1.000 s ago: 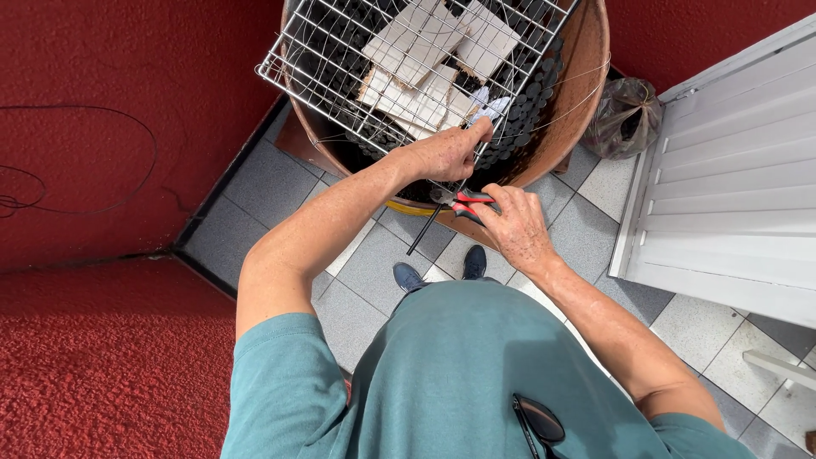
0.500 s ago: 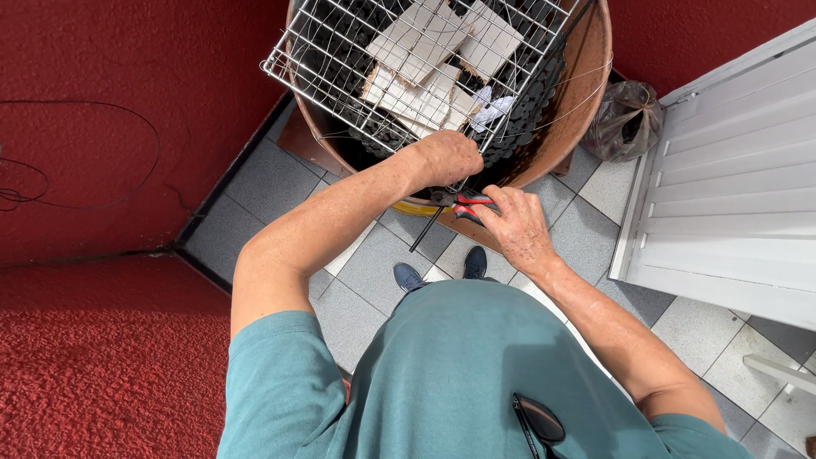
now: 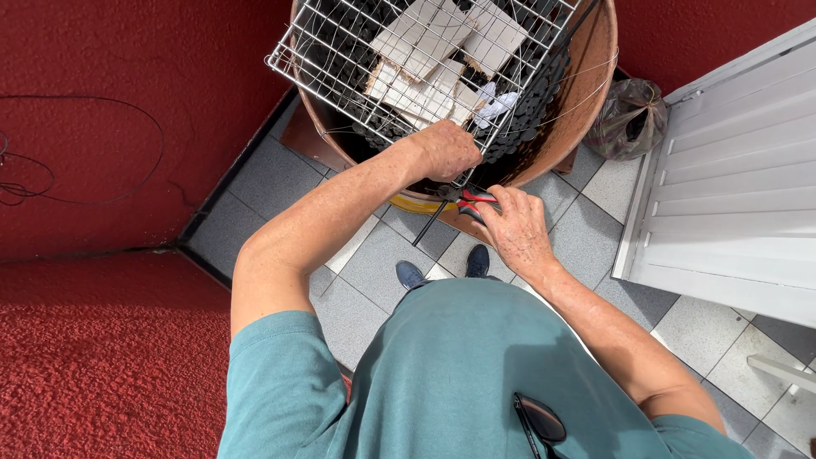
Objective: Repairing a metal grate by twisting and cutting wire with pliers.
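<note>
A wire grill grate (image 3: pixel 340 51) lies tilted over a round rusty metal barrel (image 3: pixel 595 76) filled with dark charcoal, with pieces of cardboard (image 3: pixel 425 51) under the wires. My left hand (image 3: pixel 446 149) is closed on the grate's near edge. Just below it, my right hand (image 3: pixel 514 225) grips pliers with red and black handles (image 3: pixel 472 200); the jaws point toward the grate edge. A thin dark rod (image 3: pixel 429 223) hangs down from that spot. A white scrap (image 3: pixel 497 106) sits among the coals.
Red rough walls stand at the left and back. A white slatted panel (image 3: pixel 731 187) leans at the right. A dark plastic bag (image 3: pixel 629 119) sits beside the barrel. Grey and white floor tiles (image 3: pixel 280 178) and my blue shoes (image 3: pixel 412 274) are below.
My left hand has slid slightly along the grate's near edge and closed tighter. The right hand with the pliers stays almost in place.
</note>
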